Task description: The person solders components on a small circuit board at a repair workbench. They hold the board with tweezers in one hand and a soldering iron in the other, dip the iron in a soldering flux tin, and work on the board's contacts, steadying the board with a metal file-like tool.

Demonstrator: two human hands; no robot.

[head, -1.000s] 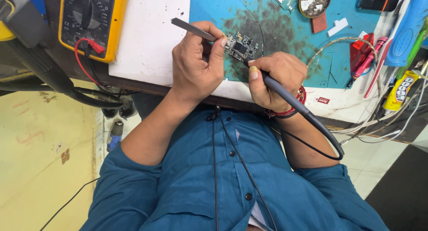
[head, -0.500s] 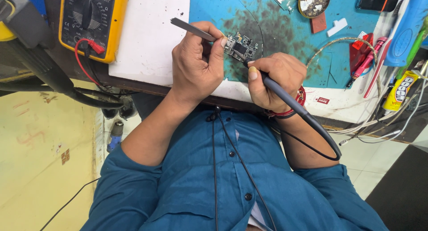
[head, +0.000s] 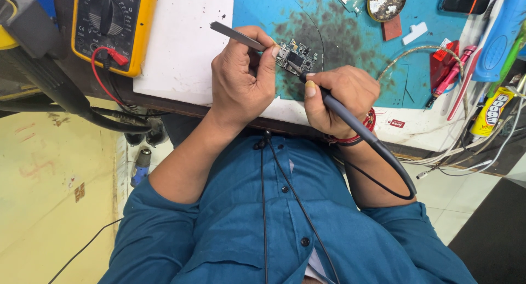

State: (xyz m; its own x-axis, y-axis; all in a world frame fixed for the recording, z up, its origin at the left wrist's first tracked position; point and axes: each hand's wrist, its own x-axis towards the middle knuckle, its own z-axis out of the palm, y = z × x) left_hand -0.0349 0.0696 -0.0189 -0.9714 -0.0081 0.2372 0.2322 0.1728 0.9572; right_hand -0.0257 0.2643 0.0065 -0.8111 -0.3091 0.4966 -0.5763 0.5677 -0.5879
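Stained blue mat (head: pixel 350 70) covers the surface; at its 9 o'clock edge lies a small circuit board (head: pixel 295 56), light, stiff, fragile, best held by its edges. Left hand (head: pixel 241 81) grip pinches tweezers (head: pixel 235 36); right hand (head: pixel 339 95) grip clasps a soldering iron (head: pixel 350 119).

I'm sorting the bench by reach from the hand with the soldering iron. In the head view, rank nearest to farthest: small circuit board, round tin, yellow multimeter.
From the right hand:
1. Small circuit board, just beside the fingers, on the blue mat.
2. Round tin, at the top edge.
3. Yellow multimeter, far across, past the left hand.
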